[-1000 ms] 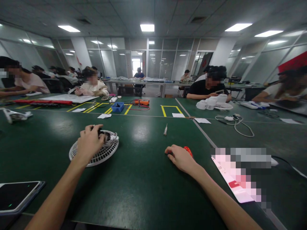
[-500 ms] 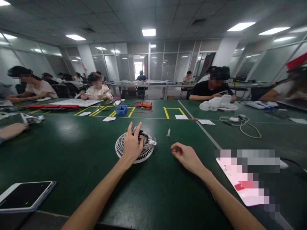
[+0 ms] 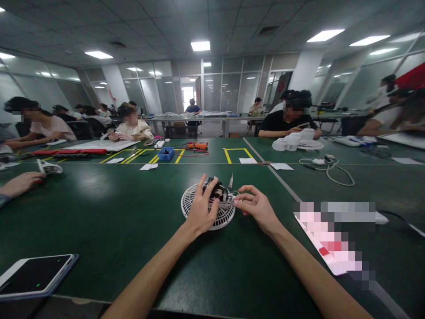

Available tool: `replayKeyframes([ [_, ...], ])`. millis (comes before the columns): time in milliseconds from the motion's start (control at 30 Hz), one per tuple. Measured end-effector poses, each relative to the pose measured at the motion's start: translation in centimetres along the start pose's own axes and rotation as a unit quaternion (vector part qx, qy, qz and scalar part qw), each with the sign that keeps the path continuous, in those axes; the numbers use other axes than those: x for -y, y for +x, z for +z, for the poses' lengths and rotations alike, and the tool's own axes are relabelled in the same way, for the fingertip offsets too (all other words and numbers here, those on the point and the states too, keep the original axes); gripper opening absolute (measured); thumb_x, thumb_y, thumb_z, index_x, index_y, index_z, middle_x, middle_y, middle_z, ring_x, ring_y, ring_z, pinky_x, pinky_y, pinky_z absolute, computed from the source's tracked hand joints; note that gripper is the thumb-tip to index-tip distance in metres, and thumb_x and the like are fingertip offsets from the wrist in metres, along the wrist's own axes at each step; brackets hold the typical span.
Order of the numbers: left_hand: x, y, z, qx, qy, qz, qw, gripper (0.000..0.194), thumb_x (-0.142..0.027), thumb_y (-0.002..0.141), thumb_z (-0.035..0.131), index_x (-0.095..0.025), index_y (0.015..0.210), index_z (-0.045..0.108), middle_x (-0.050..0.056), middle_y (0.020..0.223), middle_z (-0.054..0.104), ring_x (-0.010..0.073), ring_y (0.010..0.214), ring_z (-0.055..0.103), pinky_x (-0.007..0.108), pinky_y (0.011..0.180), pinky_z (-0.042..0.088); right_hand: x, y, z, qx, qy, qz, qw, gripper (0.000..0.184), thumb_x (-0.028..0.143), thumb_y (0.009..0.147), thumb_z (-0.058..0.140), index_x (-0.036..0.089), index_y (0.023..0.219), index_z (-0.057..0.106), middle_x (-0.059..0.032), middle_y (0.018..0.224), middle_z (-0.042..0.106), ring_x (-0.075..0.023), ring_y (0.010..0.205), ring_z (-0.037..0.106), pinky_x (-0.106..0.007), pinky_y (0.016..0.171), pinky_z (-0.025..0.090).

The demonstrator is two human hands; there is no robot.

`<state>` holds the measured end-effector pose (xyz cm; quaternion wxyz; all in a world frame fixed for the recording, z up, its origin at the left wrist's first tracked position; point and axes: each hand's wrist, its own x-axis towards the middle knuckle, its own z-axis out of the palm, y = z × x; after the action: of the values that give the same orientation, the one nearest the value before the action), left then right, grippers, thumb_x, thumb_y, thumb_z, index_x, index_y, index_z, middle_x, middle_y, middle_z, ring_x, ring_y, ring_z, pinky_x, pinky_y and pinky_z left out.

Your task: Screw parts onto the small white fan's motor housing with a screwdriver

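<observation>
A round white fan grille (image 3: 189,201) lies flat on the green table (image 3: 99,208) in front of me, with a dark motor and wires (image 3: 217,191) at its middle. My left hand (image 3: 202,208) rests on the grille, fingers curled around the motor. My right hand (image 3: 257,207) reaches in from the right; its thumb and fingers pinch the white wires at the motor's right side. A small screwdriver (image 3: 230,180) lies on the table just beyond the grille.
A phone (image 3: 33,275) lies near the table's front left edge. A pink and white sheet (image 3: 327,248) sits at the right. Farther back are a blue tray (image 3: 166,153), an orange meter (image 3: 197,145), a white cable (image 3: 328,170) and white fan parts (image 3: 295,142). Another person's hand (image 3: 20,184) rests at far left.
My left hand slid the fan grille rightward across the table to the middle. My right hand left the red-handled thing it covered and came over to the motor's wires.
</observation>
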<state>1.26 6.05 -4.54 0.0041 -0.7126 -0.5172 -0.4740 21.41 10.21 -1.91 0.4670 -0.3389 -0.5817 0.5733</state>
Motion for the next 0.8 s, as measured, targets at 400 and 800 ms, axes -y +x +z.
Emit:
replayKeyframes([
  [400,-2.3,-0.5,1.8,-0.041,0.089,0.144,0.985,0.028,-0.024,0.097,0.061,-0.028,0.123,0.070,0.007,0.118,0.075,0.0260,0.123,0.064,0.066,0.124,0.028,-0.5,-0.5,0.6,0.013,0.097,0.054,0.994,0.053,0.035,0.057,0.096,0.022,0.095,0.061,0.0045,0.074,0.068,-0.0059,0.052,0.049,-0.019,0.051,0.037],
  [800,-1.6,-0.5,1.5,-0.085,0.048,0.228,0.969,0.022,-0.022,0.096,0.064,-0.026,0.115,0.073,0.002,0.105,0.081,0.0192,0.099,0.072,0.047,0.106,0.051,0.1,-0.7,-0.1,0.080,0.089,0.073,0.990,0.054,0.036,0.059,0.095,0.022,0.100,0.063,0.0033,0.077,0.068,-0.0088,0.059,0.053,-0.022,0.057,0.040],
])
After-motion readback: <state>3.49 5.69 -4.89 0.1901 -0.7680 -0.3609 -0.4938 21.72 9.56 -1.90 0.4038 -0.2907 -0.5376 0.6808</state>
